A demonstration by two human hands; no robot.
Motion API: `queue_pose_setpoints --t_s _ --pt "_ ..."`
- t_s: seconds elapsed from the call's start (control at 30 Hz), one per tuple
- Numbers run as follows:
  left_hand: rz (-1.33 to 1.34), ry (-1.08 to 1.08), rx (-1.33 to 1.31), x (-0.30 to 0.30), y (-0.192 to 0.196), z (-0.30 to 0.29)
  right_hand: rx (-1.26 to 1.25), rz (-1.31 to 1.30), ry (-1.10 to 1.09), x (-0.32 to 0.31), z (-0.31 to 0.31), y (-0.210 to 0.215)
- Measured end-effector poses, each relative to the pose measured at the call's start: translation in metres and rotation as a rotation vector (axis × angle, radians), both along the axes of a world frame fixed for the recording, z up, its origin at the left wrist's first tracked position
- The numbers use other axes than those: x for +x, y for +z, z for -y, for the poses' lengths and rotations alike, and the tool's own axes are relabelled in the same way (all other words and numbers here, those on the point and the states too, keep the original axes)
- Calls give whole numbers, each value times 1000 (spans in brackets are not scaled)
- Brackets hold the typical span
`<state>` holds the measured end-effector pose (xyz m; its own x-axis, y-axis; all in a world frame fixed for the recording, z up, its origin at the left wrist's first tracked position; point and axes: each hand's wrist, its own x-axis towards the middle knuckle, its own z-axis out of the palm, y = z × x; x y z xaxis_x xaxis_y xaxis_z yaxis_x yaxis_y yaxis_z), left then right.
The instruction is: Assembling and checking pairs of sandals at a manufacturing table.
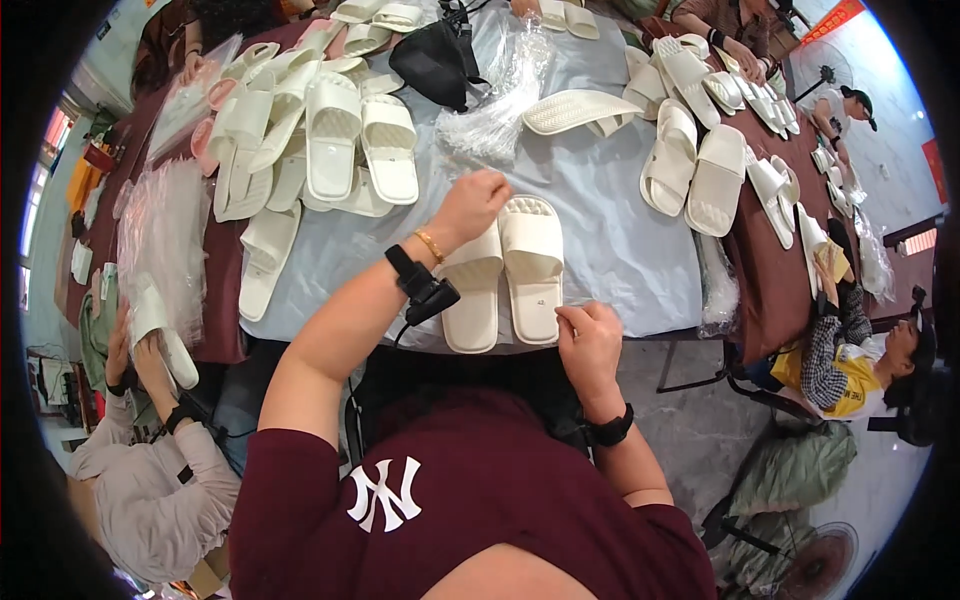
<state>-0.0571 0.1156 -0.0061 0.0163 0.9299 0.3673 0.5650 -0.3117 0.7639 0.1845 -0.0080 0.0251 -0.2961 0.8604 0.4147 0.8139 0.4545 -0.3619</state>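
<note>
A pair of cream slippers lies side by side at the near edge of the table, the left slipper (470, 300) and the right slipper (535, 255), both toes pointing away from me. My left hand (470, 208) is closed with curled fingers over the toe end of the left slipper and hides part of it. What it pinches, if anything, does not show. At the heel of the right slipper my right hand (592, 348) has thumb and forefinger pressed together against or just beside its edge. Whether something small sits in that pinch is too fine to see.
Cream slippers (332, 135) are heaped to the left, and more pairs (668, 165) lie to the right. Clear plastic bags (490, 115), a black bag (435, 60) and an overturned slipper (580, 112) lie beyond. Co-workers sit around; one at left holds a slipper (160, 325).
</note>
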Motion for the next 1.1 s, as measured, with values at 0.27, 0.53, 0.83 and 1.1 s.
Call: queue_pose_setpoints --t_s 0.27,0.53,0.83,1.1 --pt "39 -99 -229 19 -13 -2 -49 -192 245 -23 -3 -15" --pt "18 -122 -267 17 -20 1 -289 -240 470 -27 -5 -25" --pt "57 -148 -376 13 -16 -13 10 -143 366 -26 -44 -35" --pt "252 -356 -638 16 -21 -12 99 -74 364 -27 -53 -57"
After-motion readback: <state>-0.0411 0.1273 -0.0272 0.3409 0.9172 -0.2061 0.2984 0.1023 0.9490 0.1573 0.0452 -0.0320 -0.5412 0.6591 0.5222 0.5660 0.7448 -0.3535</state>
